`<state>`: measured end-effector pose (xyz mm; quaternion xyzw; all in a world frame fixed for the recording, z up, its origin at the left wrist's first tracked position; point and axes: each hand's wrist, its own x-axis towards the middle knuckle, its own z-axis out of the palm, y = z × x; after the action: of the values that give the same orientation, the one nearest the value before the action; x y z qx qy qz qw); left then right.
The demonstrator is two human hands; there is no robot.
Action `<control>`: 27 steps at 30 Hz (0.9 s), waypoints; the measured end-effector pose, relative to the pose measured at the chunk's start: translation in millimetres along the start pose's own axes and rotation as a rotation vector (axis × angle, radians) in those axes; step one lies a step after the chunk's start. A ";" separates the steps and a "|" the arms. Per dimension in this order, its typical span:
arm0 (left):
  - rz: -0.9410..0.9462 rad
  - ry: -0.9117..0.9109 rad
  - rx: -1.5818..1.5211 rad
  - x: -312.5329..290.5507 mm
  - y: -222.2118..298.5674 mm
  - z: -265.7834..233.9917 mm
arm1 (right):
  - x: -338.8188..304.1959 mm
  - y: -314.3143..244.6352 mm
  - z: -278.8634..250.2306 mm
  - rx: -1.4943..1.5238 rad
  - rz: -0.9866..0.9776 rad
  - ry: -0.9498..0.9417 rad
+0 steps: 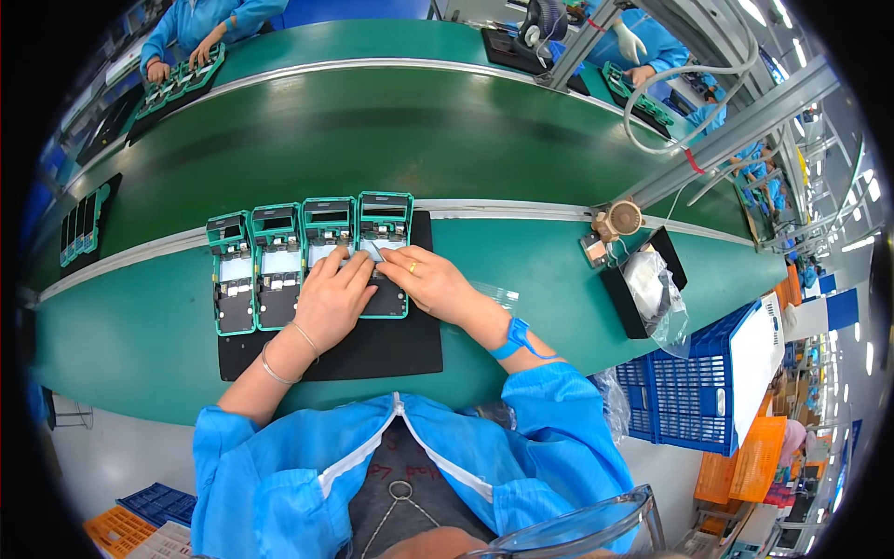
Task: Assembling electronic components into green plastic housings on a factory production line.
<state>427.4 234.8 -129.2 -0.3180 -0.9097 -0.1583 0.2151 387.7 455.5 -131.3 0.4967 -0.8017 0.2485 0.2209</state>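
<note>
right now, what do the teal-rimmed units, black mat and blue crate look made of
Teal-rimmed units: rims probably moulded plastic, satin, going by rounded corners and even colour. Black mat: matte, perhaps rubber or foam; it shows little glare. Blue crate: likely rigid plastic, fairly smooth, judging by its slotted, one-colour walls.

Four frames (315,250) lie side by side on a mat (400,352) on the bench (130,326); the belt (391,130) runs behind; right of the mat, a box (625,303) holds a bag (647,281); before and right of it, a crate (687,396).
</note>
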 end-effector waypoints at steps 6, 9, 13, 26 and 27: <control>0.002 -0.009 -0.004 -1.2 -0.7 0.4 | 0.6 -0.5 3.4 -0.026 0.001 -0.013; 0.003 -0.003 -0.014 -1.4 0.0 0.3 | 1.5 -1.0 3.4 -0.048 -0.009 -0.008; 0.011 0.005 -0.008 -1.3 -0.3 0.3 | 3.0 -1.8 3.2 -0.033 -0.017 0.017; -0.015 -0.030 0.022 4.4 -1.4 -3.6 | 5.6 -0.9 0.9 -0.049 -0.037 -0.028; -0.015 -0.030 0.022 4.7 -1.5 -3.9 | 5.7 -1.5 0.4 -0.051 -0.035 -0.031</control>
<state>424.2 234.4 -123.8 -0.3110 -0.9169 -0.1450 0.2038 386.7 450.7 -128.0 0.5087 -0.8022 0.2162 0.2256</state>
